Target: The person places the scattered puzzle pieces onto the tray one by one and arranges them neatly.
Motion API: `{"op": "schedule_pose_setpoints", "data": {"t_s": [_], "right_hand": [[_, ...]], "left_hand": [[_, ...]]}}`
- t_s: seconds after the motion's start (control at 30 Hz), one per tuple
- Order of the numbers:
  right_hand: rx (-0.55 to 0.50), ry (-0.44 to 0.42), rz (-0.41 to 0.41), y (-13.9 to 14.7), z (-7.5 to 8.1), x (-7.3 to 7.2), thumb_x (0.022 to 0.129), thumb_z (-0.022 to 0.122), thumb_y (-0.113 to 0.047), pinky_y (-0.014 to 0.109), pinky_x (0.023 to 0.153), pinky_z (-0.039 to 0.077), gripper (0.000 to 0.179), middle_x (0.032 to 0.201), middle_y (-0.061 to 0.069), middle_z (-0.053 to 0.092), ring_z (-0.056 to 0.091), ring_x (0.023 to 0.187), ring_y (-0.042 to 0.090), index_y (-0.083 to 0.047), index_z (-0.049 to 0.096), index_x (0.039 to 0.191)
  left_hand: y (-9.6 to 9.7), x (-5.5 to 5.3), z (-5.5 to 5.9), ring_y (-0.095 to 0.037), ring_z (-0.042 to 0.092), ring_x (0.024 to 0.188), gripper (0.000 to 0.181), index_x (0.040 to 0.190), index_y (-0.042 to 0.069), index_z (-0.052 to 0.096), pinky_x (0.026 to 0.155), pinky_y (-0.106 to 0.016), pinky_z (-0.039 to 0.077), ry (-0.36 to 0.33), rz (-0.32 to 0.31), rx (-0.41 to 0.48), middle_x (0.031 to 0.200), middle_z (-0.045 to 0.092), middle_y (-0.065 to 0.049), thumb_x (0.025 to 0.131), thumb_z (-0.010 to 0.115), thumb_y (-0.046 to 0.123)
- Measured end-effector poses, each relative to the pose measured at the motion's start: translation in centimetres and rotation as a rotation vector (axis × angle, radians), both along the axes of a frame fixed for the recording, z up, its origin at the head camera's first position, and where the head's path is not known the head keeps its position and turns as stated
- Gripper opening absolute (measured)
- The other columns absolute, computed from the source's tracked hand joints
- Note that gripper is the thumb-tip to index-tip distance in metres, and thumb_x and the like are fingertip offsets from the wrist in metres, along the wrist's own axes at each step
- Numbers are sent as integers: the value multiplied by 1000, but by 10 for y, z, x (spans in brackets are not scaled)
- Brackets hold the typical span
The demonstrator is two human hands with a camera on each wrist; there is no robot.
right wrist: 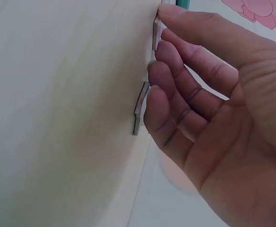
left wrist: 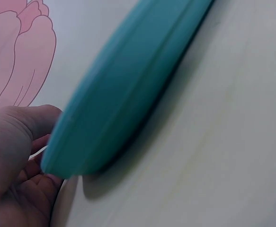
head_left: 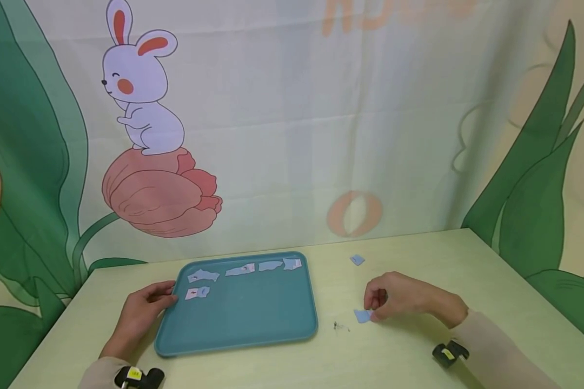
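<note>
My left hand (head_left: 143,312) grips the left rim of a teal tray (head_left: 243,324); in the left wrist view its thumb (left wrist: 40,116) lies against the rim's end, and part of the fingers is hidden. Several pale blue, irregular flat card pieces with pinkish ends lie in the tray, including a long piece (head_left: 203,276) and a short one (head_left: 197,293). To the tray's right, my right hand (head_left: 401,296) pinches a light blue card piece (head_left: 362,316) at the tabletop, between thumb and forefinger. Another blue card piece (head_left: 357,260) lies farther back, apart from the hand.
Small dark specks (head_left: 338,325) mark the pale wooden table (head_left: 370,362) between the tray and my right hand. A printed cloth with a rabbit (head_left: 148,119) and leaves hangs behind the table. Each wrist carries a small black camera (head_left: 450,353).
</note>
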State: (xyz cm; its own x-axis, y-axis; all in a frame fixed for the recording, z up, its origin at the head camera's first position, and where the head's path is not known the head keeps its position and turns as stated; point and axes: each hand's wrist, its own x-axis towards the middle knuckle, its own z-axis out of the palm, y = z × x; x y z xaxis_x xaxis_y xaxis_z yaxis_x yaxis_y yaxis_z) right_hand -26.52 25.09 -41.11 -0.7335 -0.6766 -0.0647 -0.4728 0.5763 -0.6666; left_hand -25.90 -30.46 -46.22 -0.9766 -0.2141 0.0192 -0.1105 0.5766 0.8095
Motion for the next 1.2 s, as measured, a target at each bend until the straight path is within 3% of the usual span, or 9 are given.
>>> {"op": "schedule_pose_setpoints", "data": {"t_s": [0.57,1.2], "right_hand": [[36,32,-21,-1,-4,-1,86,83,-12,24,71,51,14,84,-10,64,58,79,8,-15,72,94],[-82,82,-26,-2,-4,-2,92,80,-11,26,76,56,7,88,-8,68,62,82,11,-14,75,97]], "left_hand": [[0,1,0,-40,63,118,44,144,-8,59,92,-35,61,6,-4,4,130,65,-27,104,67,7],[1,1,0,-40,63,118,44,144,-7,59,97,-41,59,1,1,-3,130,65,-27,104,67,8]]}}
